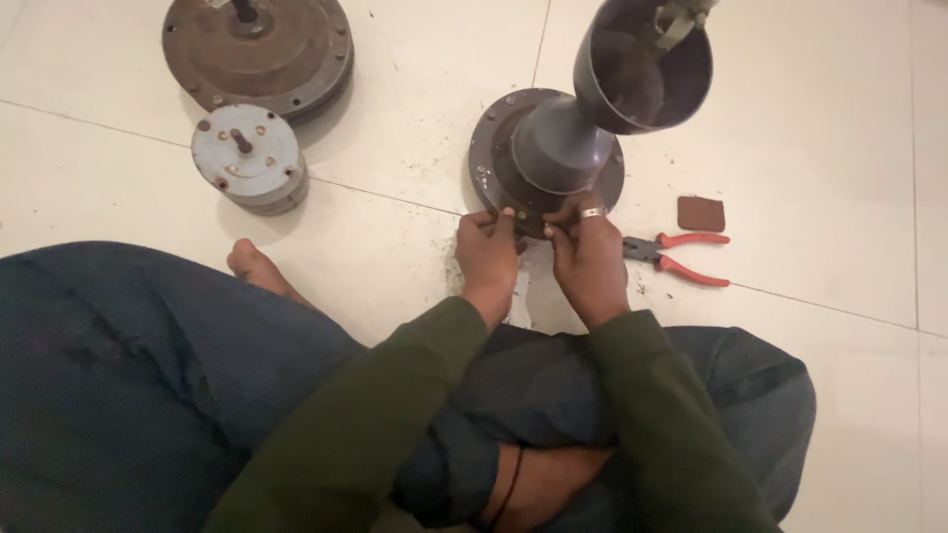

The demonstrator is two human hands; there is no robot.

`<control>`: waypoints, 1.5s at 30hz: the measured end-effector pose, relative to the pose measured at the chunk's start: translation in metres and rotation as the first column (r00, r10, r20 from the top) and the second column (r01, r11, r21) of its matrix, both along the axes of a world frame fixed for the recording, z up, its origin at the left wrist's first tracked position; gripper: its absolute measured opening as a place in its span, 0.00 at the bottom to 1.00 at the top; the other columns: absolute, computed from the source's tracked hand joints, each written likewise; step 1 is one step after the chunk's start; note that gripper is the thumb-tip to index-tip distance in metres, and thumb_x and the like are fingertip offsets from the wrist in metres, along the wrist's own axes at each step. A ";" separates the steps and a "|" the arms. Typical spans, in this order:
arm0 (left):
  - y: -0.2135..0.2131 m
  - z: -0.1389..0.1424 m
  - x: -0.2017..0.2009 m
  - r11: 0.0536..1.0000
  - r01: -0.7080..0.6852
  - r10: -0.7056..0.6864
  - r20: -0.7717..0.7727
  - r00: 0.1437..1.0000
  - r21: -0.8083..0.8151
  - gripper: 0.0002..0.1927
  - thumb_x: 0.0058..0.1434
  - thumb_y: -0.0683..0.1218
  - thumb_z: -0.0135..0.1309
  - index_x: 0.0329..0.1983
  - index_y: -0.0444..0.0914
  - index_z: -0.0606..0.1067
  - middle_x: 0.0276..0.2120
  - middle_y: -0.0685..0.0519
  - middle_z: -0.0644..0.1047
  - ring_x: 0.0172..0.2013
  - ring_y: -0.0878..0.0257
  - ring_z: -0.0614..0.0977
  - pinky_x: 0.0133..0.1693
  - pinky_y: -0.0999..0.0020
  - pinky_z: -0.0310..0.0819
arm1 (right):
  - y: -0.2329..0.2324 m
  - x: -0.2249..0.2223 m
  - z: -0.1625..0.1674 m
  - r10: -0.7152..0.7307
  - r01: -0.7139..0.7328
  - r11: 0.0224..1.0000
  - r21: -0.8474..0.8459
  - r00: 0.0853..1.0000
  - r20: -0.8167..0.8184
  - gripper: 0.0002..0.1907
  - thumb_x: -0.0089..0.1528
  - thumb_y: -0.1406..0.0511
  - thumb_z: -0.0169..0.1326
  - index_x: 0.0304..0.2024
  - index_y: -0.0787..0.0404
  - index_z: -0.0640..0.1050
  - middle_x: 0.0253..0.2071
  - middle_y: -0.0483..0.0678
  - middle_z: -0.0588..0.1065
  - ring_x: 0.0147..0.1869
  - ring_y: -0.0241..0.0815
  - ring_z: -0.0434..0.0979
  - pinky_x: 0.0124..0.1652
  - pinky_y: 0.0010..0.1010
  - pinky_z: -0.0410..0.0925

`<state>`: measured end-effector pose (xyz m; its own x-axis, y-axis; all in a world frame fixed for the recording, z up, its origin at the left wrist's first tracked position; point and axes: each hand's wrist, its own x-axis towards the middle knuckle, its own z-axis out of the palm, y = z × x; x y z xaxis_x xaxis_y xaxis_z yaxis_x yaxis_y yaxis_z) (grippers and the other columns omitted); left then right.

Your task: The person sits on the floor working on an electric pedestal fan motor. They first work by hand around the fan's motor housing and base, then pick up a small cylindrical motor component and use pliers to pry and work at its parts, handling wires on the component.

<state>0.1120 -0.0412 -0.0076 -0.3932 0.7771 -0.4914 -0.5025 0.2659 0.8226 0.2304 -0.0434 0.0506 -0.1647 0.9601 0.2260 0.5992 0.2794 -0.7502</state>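
Grey metal makes up the fan motor housing (513, 163), a round flanged disc lying flat on the pale tiled floor (415, 89), with a funnel-shaped grey cup (642, 64) rising from its hub. Both hands meet at its near rim: the left hand (486, 255) and the right hand (585, 252), which wears a ring, each pinch something small there, too tiny to identify. Red-handled pliers (681, 259) lie just right of the right hand, beside a brown rectangular pad (701, 213).
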 end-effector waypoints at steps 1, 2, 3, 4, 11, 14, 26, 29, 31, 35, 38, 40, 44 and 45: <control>0.000 0.000 0.000 1.000 -0.015 0.015 0.016 1.000 0.012 0.15 0.65 0.46 0.56 0.48 0.33 0.69 0.39 0.46 0.80 0.34 0.61 0.83 0.34 0.66 0.79 | 0.000 -0.001 0.000 0.020 -0.025 0.997 0.071 0.997 0.071 0.10 0.62 0.75 0.59 0.44 0.67 0.72 0.39 0.57 0.80 0.37 0.48 0.81 0.38 0.35 0.71; 0.000 0.000 -0.002 1.000 -0.013 0.014 -0.163 0.987 0.002 0.15 0.65 0.47 0.58 0.47 0.32 0.72 0.39 0.45 0.80 0.36 0.60 0.82 0.37 0.65 0.77 | 0.000 0.000 0.001 0.037 -0.057 0.989 0.139 0.989 0.143 0.09 0.61 0.75 0.59 0.43 0.66 0.75 0.39 0.58 0.80 0.36 0.50 0.79 0.38 0.37 0.71; 0.001 0.001 -0.004 1.000 -0.012 0.009 -0.338 0.941 -0.007 0.15 0.65 0.47 0.60 0.46 0.31 0.74 0.39 0.44 0.81 0.38 0.59 0.82 0.40 0.64 0.75 | 0.001 0.001 0.001 0.013 -0.023 0.996 0.085 0.993 0.114 0.08 0.60 0.73 0.62 0.41 0.66 0.77 0.37 0.57 0.80 0.36 0.48 0.80 0.38 0.36 0.71; 0.002 0.002 -0.007 1.000 -0.009 0.000 -0.498 0.867 -0.016 0.16 0.65 0.48 0.62 0.46 0.30 0.77 0.40 0.43 0.82 0.40 0.58 0.82 0.43 0.63 0.74 | 0.002 0.003 0.001 -0.016 0.014 0.999 0.031 0.996 0.091 0.09 0.59 0.70 0.64 0.40 0.65 0.79 0.36 0.55 0.80 0.35 0.46 0.81 0.37 0.35 0.72; 0.023 0.015 -0.034 0.999 0.032 -0.027 -0.446 0.895 0.004 0.18 0.61 0.49 0.59 0.48 0.32 0.77 0.40 0.45 0.82 0.41 0.56 0.84 0.45 0.62 0.76 | 0.021 0.031 -0.008 -0.379 0.321 0.925 -0.205 0.828 -0.414 0.25 0.65 0.65 0.61 0.61 0.67 0.68 0.58 0.54 0.75 0.53 0.40 0.76 0.47 0.31 0.73; 0.029 0.013 -0.037 0.998 0.064 -0.064 -0.472 0.880 -0.016 0.17 0.61 0.48 0.59 0.48 0.31 0.76 0.39 0.45 0.82 0.40 0.57 0.83 0.45 0.62 0.76 | 0.024 0.032 -0.016 -0.469 0.402 0.878 -0.260 0.829 -0.304 0.32 0.65 0.64 0.60 0.68 0.66 0.63 0.61 0.54 0.73 0.55 0.42 0.77 0.48 0.30 0.73; 0.069 -0.013 -0.074 0.999 0.046 -0.034 -0.555 0.831 0.007 0.16 0.65 0.46 0.59 0.49 0.29 0.79 0.41 0.46 0.84 0.39 0.60 0.83 0.44 0.68 0.76 | 0.025 0.019 -0.024 -0.284 -0.103 0.883 -0.459 0.661 -0.695 0.54 0.57 0.72 0.61 0.78 0.62 0.44 0.76 0.63 0.54 0.76 0.55 0.61 0.65 0.39 0.65; 0.101 0.000 -0.098 0.998 -0.043 0.029 -0.324 0.945 -0.035 0.16 0.66 0.45 0.56 0.51 0.27 0.78 0.43 0.45 0.82 0.38 0.58 0.82 0.43 0.63 0.80 | 0.052 -0.003 -0.027 -0.245 -0.237 0.875 -0.422 0.533 -0.809 0.55 0.60 0.70 0.59 0.77 0.59 0.36 0.79 0.60 0.47 0.81 0.53 0.53 0.67 0.42 0.64; 0.120 0.008 -0.112 0.992 -0.110 0.098 -0.189 0.977 -0.056 0.17 0.66 0.44 0.54 0.53 0.26 0.76 0.46 0.45 0.80 0.41 0.58 0.83 0.46 0.60 0.85 | 0.078 -0.025 -0.028 -0.162 -0.305 0.881 -0.361 0.523 -0.837 0.56 0.61 0.70 0.59 0.78 0.60 0.34 0.81 0.57 0.42 0.83 0.53 0.48 0.70 0.40 0.60; 0.142 0.008 -0.131 0.985 -0.131 0.123 0.073 0.990 0.115 0.23 0.68 0.41 0.49 0.65 0.29 0.66 0.58 0.43 0.74 0.54 0.56 0.79 0.57 0.58 0.77 | 0.130 -0.048 -0.027 -0.001 -0.450 0.837 -0.312 0.569 -0.822 0.54 0.61 0.68 0.57 0.78 0.59 0.36 0.81 0.53 0.39 0.82 0.50 0.43 0.64 0.42 0.65; 0.145 -0.002 -0.136 0.925 -0.139 0.069 0.201 0.977 0.355 0.29 0.69 0.40 0.48 0.72 0.29 0.58 0.66 0.41 0.67 0.65 0.54 0.71 0.67 0.58 0.64 | 0.149 -0.035 -0.025 0.034 -0.403 0.782 -0.475 0.789 -0.614 0.45 0.64 0.61 0.56 0.77 0.59 0.48 0.78 0.52 0.52 0.75 0.51 0.65 0.58 0.37 0.71; 0.143 -0.006 -0.136 0.891 -0.160 0.035 0.288 0.957 0.424 0.32 0.71 0.41 0.46 0.75 0.34 0.50 0.70 0.40 0.63 0.71 0.52 0.66 0.73 0.56 0.56 | 0.152 -0.013 -0.020 -0.068 -0.305 0.828 -0.471 0.779 -0.623 0.36 0.63 0.62 0.58 0.71 0.65 0.62 0.69 0.57 0.68 0.67 0.53 0.74 0.53 0.38 0.76; 0.136 0.002 -0.121 0.944 -0.182 0.116 0.242 0.963 0.274 0.37 0.68 0.44 0.48 0.77 0.40 0.48 0.71 0.42 0.60 0.72 0.50 0.64 0.70 0.54 0.57 | 0.140 0.040 -0.003 -0.105 0.009 0.960 -0.280 0.938 -0.331 0.28 0.63 0.60 0.59 0.64 0.64 0.71 0.58 0.53 0.79 0.59 0.46 0.82 0.51 0.35 0.77; 0.132 0.007 -0.115 0.959 -0.190 0.139 0.236 0.962 0.209 0.37 0.67 0.45 0.48 0.77 0.41 0.49 0.72 0.43 0.61 0.71 0.49 0.65 0.70 0.53 0.59 | 0.134 0.052 0.002 -0.112 0.073 0.975 -0.209 0.977 -0.183 0.28 0.64 0.60 0.59 0.64 0.64 0.72 0.58 0.54 0.79 0.59 0.46 0.83 0.53 0.35 0.76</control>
<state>-0.0026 0.0909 -0.0002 -0.4289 0.8118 -0.3963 -0.6960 -0.0172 0.7179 0.2828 0.0901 0.0521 -0.0452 0.9979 0.0468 0.4542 0.0623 -0.8887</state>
